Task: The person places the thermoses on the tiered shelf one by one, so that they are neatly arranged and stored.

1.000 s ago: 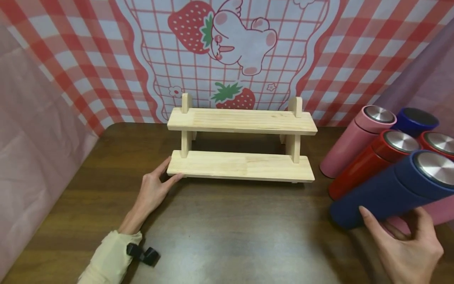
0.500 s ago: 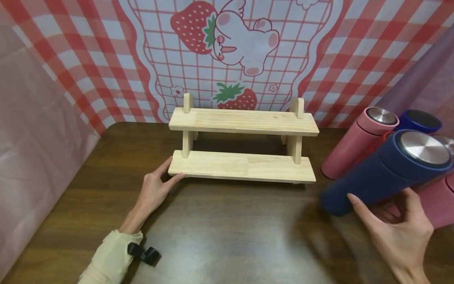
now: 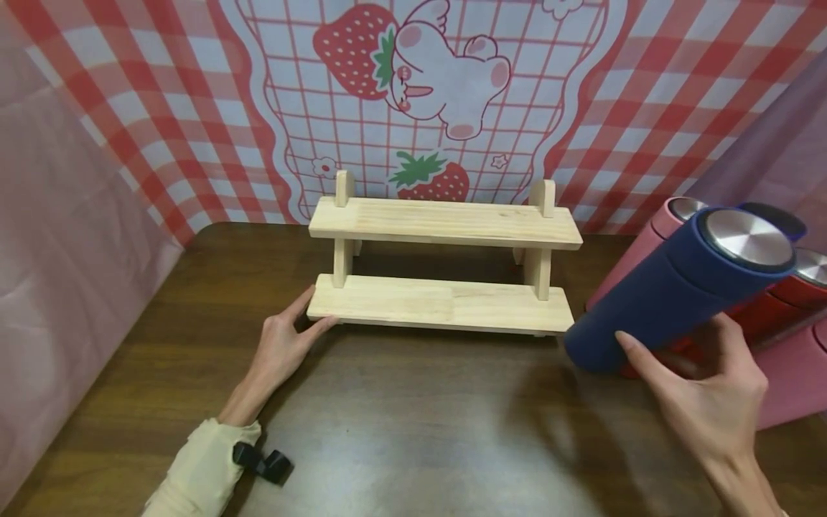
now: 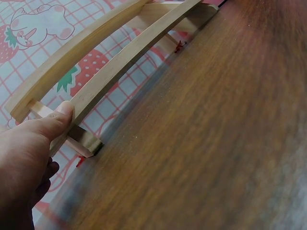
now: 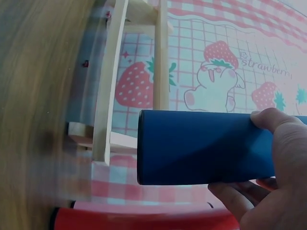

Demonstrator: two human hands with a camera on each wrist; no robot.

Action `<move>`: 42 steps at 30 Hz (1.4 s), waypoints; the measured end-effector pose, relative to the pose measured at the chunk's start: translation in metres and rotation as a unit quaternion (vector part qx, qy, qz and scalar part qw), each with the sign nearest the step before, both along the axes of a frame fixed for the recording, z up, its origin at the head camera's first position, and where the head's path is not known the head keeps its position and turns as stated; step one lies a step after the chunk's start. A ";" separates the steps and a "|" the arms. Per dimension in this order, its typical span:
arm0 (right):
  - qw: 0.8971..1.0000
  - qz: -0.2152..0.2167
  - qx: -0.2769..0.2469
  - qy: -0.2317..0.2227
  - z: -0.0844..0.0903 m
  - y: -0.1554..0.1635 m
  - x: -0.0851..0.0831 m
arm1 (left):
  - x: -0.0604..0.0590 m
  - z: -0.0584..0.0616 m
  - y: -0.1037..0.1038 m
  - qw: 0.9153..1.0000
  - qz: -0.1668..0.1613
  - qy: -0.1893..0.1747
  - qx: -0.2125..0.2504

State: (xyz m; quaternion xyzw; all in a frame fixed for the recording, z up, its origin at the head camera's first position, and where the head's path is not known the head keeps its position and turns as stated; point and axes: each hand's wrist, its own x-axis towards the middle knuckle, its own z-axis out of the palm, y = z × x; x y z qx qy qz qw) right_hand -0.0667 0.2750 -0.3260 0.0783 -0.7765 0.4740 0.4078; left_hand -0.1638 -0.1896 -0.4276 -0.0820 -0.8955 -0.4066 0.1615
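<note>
A two-tier wooden shelf of pale wood stands on the brown table. At its lower left end, my left hand grips the bottom board, thumb on the front edge; the left wrist view shows the thumb against the wood. My right hand holds a dark blue thermos bottle with a silver lid, thumb on the near side and fingers behind. The bottle is raised and tilted, its base near the shelf's right end. In the right wrist view the blue bottle lies across in front of the shelf.
Several other thermos bottles stand at the right: a pink bottle, a red bottle, a nearer pink bottle and a bright blue one, partly hidden. A red checked cloth with strawberries hangs behind the table.
My right hand has lifted the dark blue thermos bottle and carried it left, away from the other bottles and closer to the shelf. The left hand keeps its grip on the shelf.
</note>
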 end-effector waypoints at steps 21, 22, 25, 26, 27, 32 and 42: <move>0.999 0.034 0.013 -0.009 -0.001 -0.030 -0.026 | 0.000 -0.001 -0.001 1.000 0.003 -0.008 0.002; 0.999 0.036 0.014 -0.010 -0.001 -0.032 -0.028 | 0.000 -0.001 -0.001 1.000 0.003 -0.008 0.002; 0.999 0.041 0.013 -0.009 0.000 -0.035 -0.032 | 0.000 -0.001 -0.001 1.000 0.003 -0.006 0.002; 0.999 0.044 0.014 -0.009 0.001 -0.036 -0.034 | 0.000 0.000 0.000 1.000 0.002 -0.005 0.002; 0.999 0.048 0.012 -0.009 0.001 -0.036 -0.035 | 0.000 0.000 0.000 1.000 0.002 -0.005 0.002; 0.997 0.077 0.011 -0.001 0.003 -0.042 -0.040 | 0.000 0.000 0.001 1.000 0.001 -0.003 0.003; 0.995 0.095 0.024 -0.016 0.009 -0.057 -0.047 | 0.000 0.000 0.001 1.000 0.002 -0.001 0.005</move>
